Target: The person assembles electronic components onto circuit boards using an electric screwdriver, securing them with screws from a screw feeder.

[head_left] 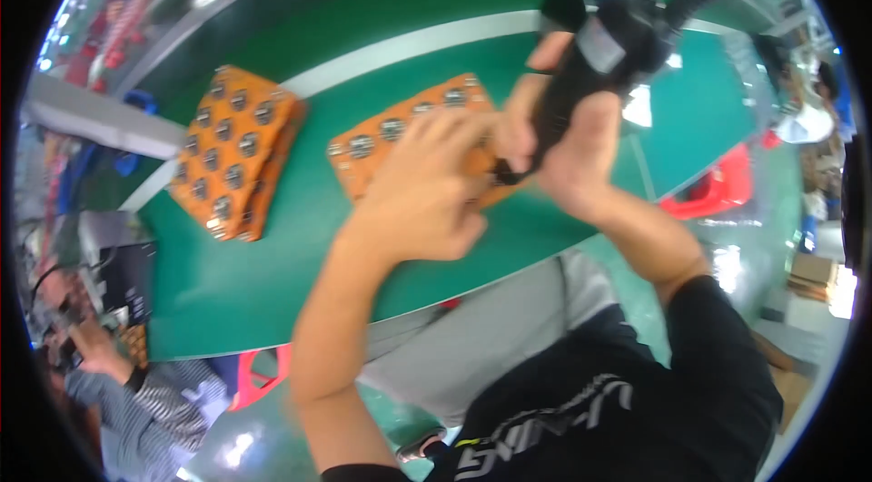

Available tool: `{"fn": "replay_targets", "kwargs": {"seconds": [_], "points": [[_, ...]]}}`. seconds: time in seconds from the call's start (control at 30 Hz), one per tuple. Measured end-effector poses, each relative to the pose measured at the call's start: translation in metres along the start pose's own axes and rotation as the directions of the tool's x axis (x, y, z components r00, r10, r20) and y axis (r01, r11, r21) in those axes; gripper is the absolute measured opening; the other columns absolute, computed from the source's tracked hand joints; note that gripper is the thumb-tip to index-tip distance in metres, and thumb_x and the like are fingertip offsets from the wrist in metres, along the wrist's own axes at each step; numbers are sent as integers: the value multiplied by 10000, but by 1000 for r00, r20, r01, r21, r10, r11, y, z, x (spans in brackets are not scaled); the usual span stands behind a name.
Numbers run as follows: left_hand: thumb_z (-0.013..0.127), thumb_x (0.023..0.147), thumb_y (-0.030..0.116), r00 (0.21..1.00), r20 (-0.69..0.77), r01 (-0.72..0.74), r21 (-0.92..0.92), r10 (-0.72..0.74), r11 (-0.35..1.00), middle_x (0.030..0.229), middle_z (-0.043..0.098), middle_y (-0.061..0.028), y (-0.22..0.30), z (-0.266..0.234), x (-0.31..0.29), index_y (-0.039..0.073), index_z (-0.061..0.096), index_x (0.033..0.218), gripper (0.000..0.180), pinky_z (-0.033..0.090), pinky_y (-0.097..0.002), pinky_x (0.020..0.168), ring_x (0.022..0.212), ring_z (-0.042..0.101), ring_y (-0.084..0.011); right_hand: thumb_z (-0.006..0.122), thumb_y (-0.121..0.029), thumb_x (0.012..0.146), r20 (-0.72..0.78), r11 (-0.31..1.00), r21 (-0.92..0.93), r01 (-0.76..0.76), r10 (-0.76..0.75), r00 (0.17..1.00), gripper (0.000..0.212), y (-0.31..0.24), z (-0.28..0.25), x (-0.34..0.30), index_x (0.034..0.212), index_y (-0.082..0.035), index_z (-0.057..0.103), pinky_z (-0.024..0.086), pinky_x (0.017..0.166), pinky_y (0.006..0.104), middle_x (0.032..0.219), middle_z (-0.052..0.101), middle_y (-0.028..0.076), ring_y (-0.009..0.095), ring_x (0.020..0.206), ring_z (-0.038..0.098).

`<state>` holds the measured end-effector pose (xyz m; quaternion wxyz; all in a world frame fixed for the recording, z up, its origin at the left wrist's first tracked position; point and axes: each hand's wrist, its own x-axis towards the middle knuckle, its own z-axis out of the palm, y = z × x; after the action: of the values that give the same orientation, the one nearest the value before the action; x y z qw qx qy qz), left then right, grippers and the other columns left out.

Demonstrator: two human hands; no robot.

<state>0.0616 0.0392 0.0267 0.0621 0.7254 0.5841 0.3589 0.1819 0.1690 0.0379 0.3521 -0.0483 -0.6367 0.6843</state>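
My right hand (581, 141) is wrapped around a black handheld power tool (599, 55), which looks like an electric screwdriver. A thick ribbed black hose or cable runs from its upper end. The narrow tip points down-left at the right part of an orange panel (368, 168) set with round dark metallic parts; contact at the tip is blurred. My left hand (431, 187) lies over the middle and near edge of this panel, fingers bent across it and the thumb toward me. Its fingertips are smeared near the tool tip, and it covers much of the panel.
Stacked orange panels (232, 150) with similar round parts rest on the green table (245, 291) at the left. A pale rail (409, 46) crosses behind the work. Red stools (722, 187) stand beside the table. Another person's hand (100, 350) is at the lower left.
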Motion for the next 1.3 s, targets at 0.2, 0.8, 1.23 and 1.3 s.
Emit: {"fn": "replay_targets", "kwargs": {"seconds": [0.2,0.8,1.23,1.3], "points": [[687,518,157,981,-132,-132,66,140,989,1068,571,-108,-7,37,3,85,689,845,335,361,-463,973,1135,481,-346,638,-648,883,-192,986,152,-75,104,976,810,38,-37,-23,1386,-40,456,303,451,236,605,425,-17,81,459,384],[687,557,229,970,-192,-132,92,148,987,1130,596,-185,-8,40,-11,0,726,711,279,364,-433,1000,1103,491,-335,373,-568,1044,-66,959,282,25,-7,998,589,12,-80,-2,1254,-25,455,339,565,238,690,383,6,80,530,347],[660,548,243,984,-103,-126,184,147,975,1177,596,-180,-2,27,-10,-7,736,677,291,343,-463,1064,1141,495,-335,379,-542,1051,-16,983,145,115,-114,993,523,-12,-118,-11,1043,-32,494,336,603,249,700,379,13,99,562,361],[664,546,245,992,-53,-98,206,112,973,1195,594,-176,-1,23,-10,-11,742,686,302,336,-468,1074,1163,486,-337,375,-498,1062,-121,986,95,137,-125,985,467,-31,-121,0,960,-51,466,335,608,252,701,380,13,101,567,361]]}}
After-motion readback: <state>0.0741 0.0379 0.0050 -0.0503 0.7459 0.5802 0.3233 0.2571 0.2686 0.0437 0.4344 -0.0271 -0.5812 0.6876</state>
